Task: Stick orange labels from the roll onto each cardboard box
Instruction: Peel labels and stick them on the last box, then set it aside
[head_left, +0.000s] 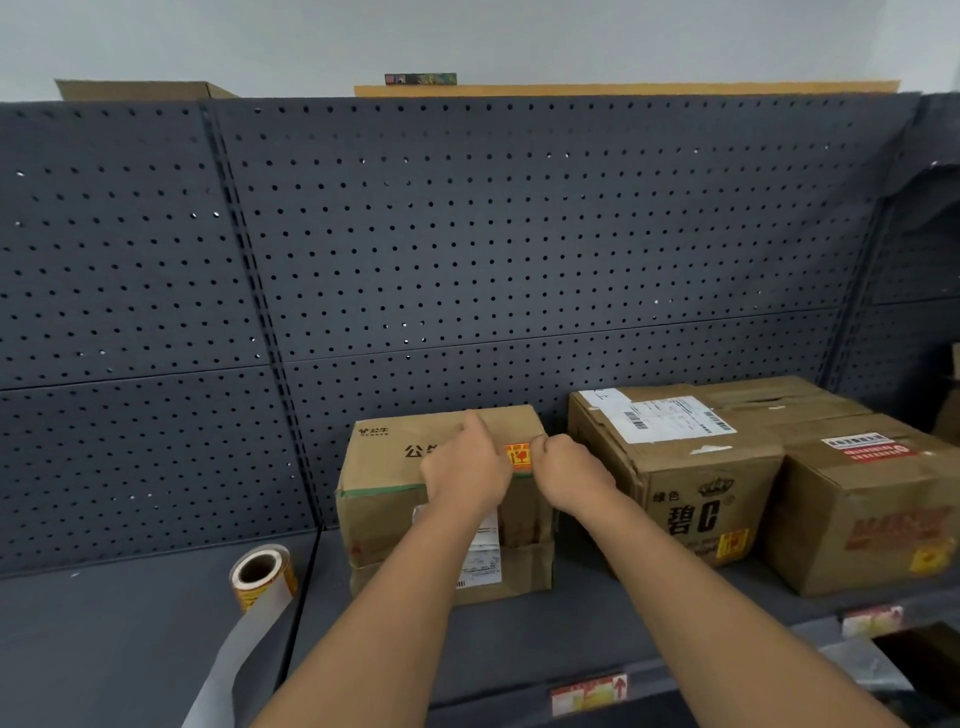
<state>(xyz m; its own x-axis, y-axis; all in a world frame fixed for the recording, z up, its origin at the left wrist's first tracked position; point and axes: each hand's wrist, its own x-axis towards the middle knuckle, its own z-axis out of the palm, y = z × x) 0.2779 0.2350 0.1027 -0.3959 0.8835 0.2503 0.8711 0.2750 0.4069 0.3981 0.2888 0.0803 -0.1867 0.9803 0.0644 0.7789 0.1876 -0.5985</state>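
A small cardboard box (389, 525) stands on the dark shelf (130, 634) in the middle. An orange label (519, 456) lies on its top near the right edge. My left hand (465, 462) rests flat on the box top, index finger stretched out, just left of the label. My right hand (563, 465) is curled and pinches the label's right edge. The label roll (262, 571) lies on the shelf to the left, with a grey backing strip (234, 660) trailing toward me. Two more boxes stand to the right: a middle box (675, 467) and a right box (862, 514), each with an orange label on its front.
A dark pegboard (467, 249) backs the shelf. Price tags (589, 693) sit on the shelf's front edge. Cardboard pieces (140, 89) show above the pegboard. Another box edge (953, 415) shows at the far right.
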